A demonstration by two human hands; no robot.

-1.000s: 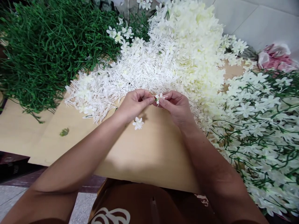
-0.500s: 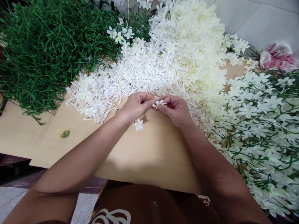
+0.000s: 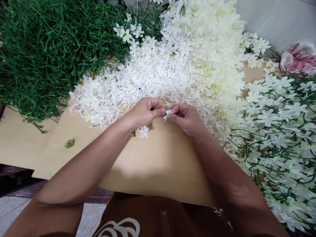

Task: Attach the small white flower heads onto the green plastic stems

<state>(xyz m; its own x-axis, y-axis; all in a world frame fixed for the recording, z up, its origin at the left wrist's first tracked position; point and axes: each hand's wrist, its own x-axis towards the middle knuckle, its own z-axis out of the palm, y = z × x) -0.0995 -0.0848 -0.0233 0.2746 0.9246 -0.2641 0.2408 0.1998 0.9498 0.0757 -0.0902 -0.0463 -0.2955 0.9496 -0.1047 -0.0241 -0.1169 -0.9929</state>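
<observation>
My left hand [image 3: 149, 113] is closed in a pinch on a green artificial flower stem, mostly hidden behind the fingers. Below that wrist show a white blossom [image 3: 144, 132] and a small green stem tip [image 3: 134, 134]. Between the fingertips of both hands sits a small white artificial flower [image 3: 168, 114]. My right hand [image 3: 186, 118] pinches it from the right, with thin white threads showing by the fingertips. Just beyond the hands lies a heap of white thread-like stamens [image 3: 158, 77].
Green stems [image 3: 49, 56] are heaped at the left, loose cream petals [image 3: 212, 49] at the back right. Finished-looking white flowers on stems [image 3: 276, 138] cover the right side. A small green piece [image 3: 69, 143] lies on the cardboard [image 3: 153, 168]. A pink-and-white plastic bag [image 3: 298, 57] stands far right.
The small flower between my fingertips has turned and shifted slightly down. The blossom below my left wrist has moved a little left, and a green stem tip now shows beside it.
</observation>
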